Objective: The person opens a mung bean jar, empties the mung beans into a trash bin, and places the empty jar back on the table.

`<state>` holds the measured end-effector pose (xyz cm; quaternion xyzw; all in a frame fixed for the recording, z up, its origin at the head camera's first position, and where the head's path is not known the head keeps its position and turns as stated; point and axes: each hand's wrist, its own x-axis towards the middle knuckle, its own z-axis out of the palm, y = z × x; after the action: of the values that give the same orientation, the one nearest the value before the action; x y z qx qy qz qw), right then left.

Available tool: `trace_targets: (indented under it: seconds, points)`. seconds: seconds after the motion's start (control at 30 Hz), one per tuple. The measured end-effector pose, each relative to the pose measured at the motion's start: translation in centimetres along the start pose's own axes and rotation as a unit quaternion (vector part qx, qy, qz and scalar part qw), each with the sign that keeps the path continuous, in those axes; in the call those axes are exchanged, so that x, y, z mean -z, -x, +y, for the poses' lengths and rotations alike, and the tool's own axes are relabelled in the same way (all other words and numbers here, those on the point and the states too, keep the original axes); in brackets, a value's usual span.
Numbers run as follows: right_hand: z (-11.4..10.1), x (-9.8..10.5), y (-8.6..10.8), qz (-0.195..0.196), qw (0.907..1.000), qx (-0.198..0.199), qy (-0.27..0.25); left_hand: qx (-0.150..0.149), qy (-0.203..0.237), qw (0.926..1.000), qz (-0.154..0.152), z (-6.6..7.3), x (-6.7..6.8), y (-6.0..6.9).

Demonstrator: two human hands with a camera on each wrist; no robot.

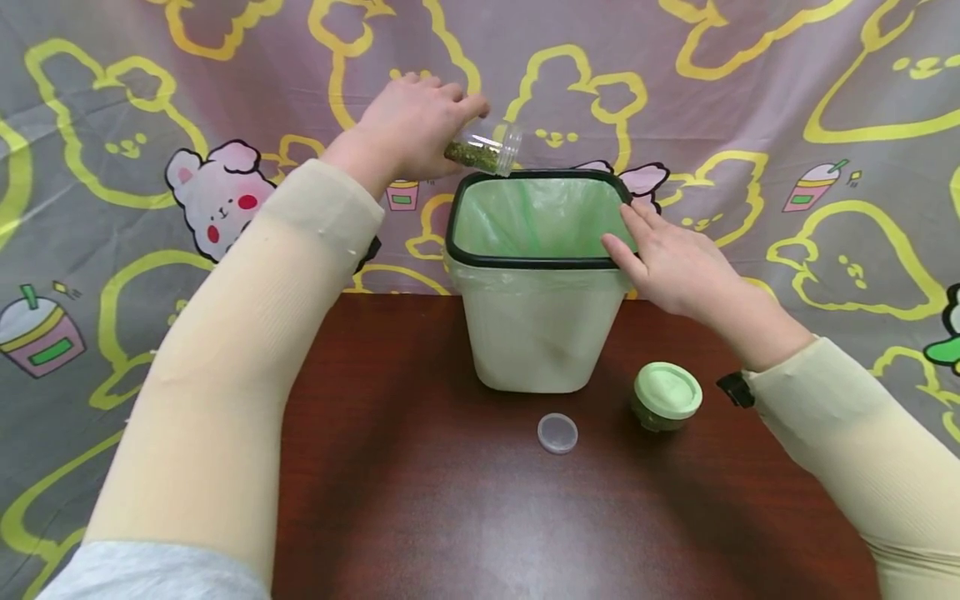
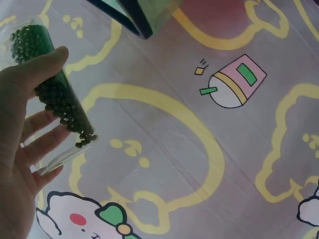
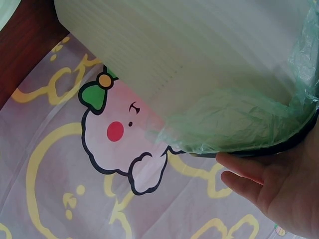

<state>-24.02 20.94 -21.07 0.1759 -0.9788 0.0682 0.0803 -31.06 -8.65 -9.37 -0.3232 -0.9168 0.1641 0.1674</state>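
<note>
Tilted jar, held within curled left fingers (green bits inside), right fingers extended, touching bin rim

1. My head cam: looks forward-down from above, widest; bin mid-frame.
2. Left wrist cam: close, left hand at frame left.
3. Right wrist cam: close, shares bin with head, upper right.

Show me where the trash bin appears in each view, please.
Head: the trash bin stands upright at the centre.
Left wrist: a corner of its black rim, top edge, left of centre.
Right wrist: its pale side wall and green liner, upper right.
Shared landmark: the cartoon-printed cloth.
</note>
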Motion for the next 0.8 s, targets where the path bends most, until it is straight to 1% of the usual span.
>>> trace_targets:
  seconds: [0.13,0.27,0.37,0.5,0.67,0.73,0.8]
  points:
    - [-0.06,0.04,0.02,-0.002,1.0,-0.001,-0.002,0.002,0.003,1.0,-0.001,-0.07,-0.03,0.02]
    - [-0.06,0.06,0.01,0.0,1.0,-0.001,-0.001,0.01,0.0,0.9999,0.008,-0.18,0.4,0.01]
    - [0.01,0.11,0.01,0.002,1.0,-0.001,-0.001,0.008,-0.002,0.9999,0.011,-0.13,0.61,-0.09]
    - [0.04,0.12,0.05,0.002,1.0,-0.001,0.0,0.002,0.002,1.0,0.009,0.0,0.25,-0.16]
    - [-0.07,0.09,0.05,0.001,1.0,-0.001,-0.001,0.002,0.005,1.0,0.005,-0.03,-0.23,-0.06]
    - [-0.06,0.09,0.03,0.001,1.0,-0.001,-0.001,0.004,0.006,0.9999,0.008,-0.06,-0.25,-0.02]
    - [-0.03,0.09,0.02,0.001,1.0,-0.002,0.0,0.01,0.008,0.9997,0.021,-0.1,-0.14,-0.03]
